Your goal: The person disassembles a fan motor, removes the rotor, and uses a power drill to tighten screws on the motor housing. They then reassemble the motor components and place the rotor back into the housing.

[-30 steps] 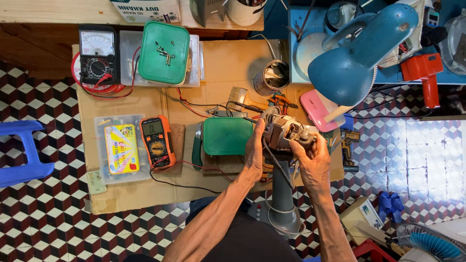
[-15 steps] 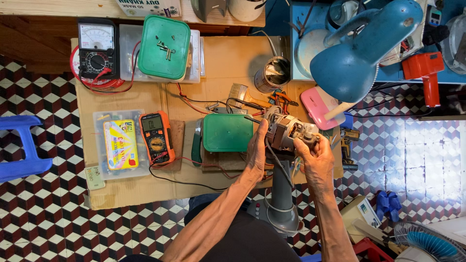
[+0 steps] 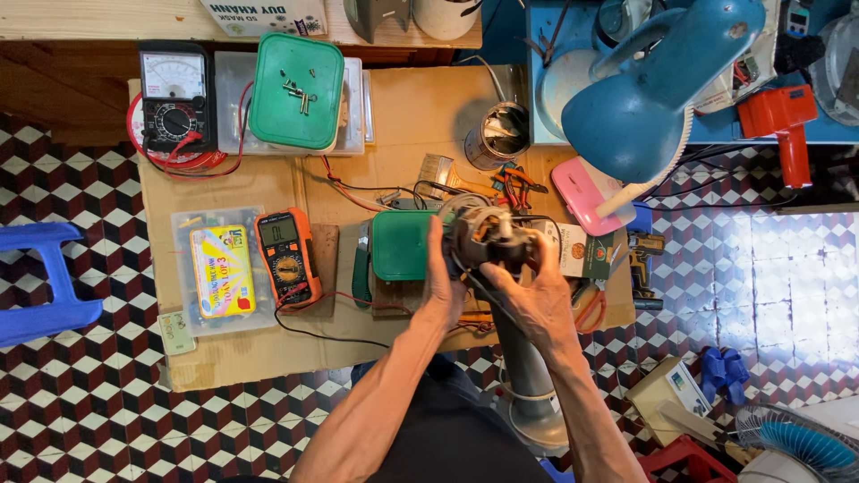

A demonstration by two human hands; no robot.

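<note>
Both hands hold a small electric motor [image 3: 490,240] with copper windings, raised over the cardboard-covered workbench [image 3: 420,107]. My left hand [image 3: 441,284] grips its left side, fingers up along the housing. My right hand [image 3: 535,288] wraps its right and lower side. Dark wires hang from the motor down between my hands. Just left of the motor lies a small green lid [image 3: 404,245]. A grey fan stand [image 3: 530,385] rises below the motor, between my forearms.
An orange digital multimeter [image 3: 286,258] and a yellow packet [image 3: 221,270] lie at left. An analog meter [image 3: 174,97], a green lid with screws [image 3: 295,91], a metal can [image 3: 499,136], a blue desk lamp [image 3: 642,98] and a pink box [image 3: 586,195] sit around. A blue stool [image 3: 45,284] stands on the tiled floor.
The motor has turned in my hands and moved slightly left. My right hand has shifted lower around it; my left hand stays on its left side.
</note>
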